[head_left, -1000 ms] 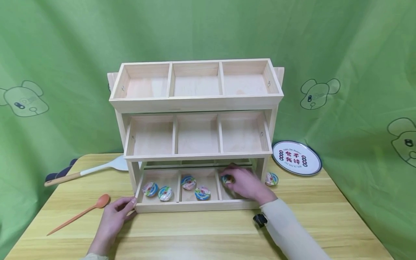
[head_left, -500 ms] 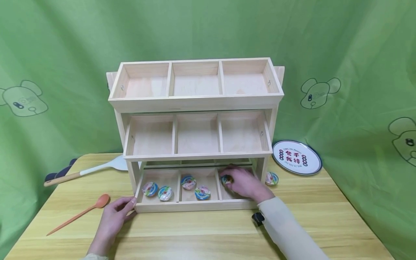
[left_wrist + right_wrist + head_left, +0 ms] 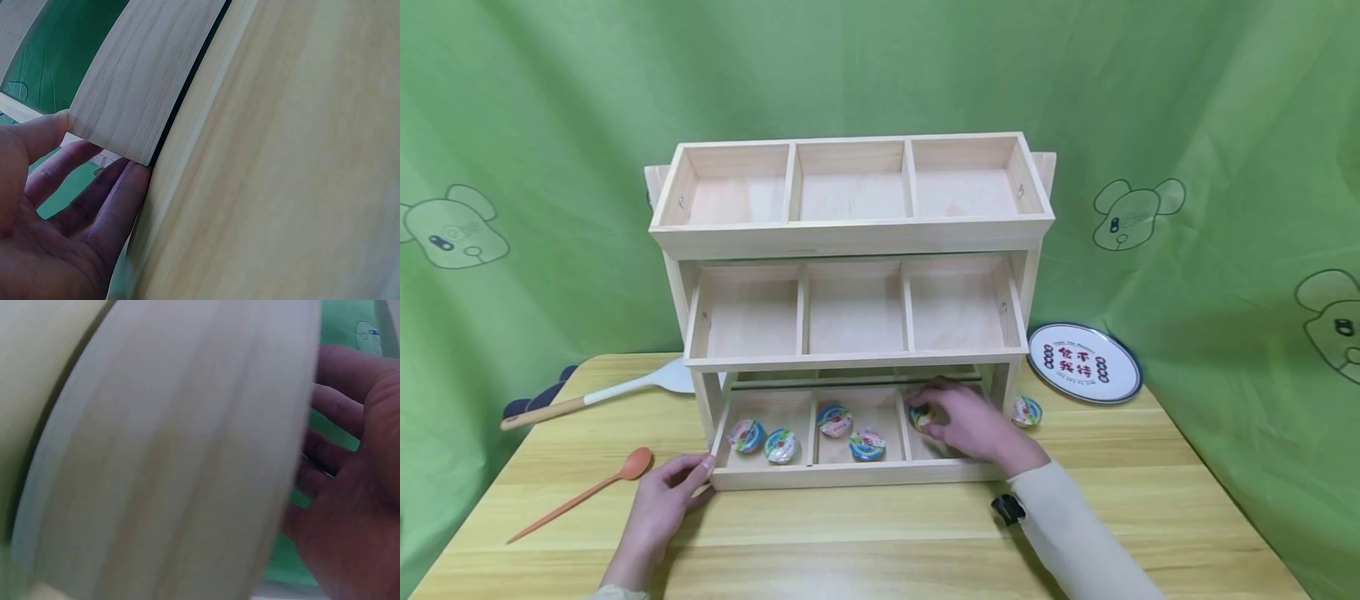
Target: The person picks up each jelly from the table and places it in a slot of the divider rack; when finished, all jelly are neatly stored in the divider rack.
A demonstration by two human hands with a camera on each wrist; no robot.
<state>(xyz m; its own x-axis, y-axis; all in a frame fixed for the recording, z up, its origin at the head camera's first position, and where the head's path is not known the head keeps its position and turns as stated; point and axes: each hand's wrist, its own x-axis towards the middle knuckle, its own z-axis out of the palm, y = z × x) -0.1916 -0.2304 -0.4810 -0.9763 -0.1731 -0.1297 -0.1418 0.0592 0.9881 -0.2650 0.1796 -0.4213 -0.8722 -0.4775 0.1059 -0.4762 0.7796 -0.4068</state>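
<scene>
Three wooden trays form a tiered rack. In the head view, my left hand holds the left front corner of the bottom tray. The left wrist view shows the thumb at the tray's top edge and fingers against its end. My right hand reaches into that tray's right compartment, thumb and fingers about a small foil-lidded jelly cup. Two jelly cups lie in the left compartment, and two more jelly cups in the middle one. In the right wrist view, the tray's front hides the fingertips.
The middle tray overhangs the right hand, below the top tray. Another jelly cup sits outside the rack, near an oval plate. At left lie an orange spoon and a white spatula.
My right hand's fingers and wrist have shifted slightly to the right, and more of the jelly cup's lid shows in the right compartment. My left hand has stayed at the tray corner.
</scene>
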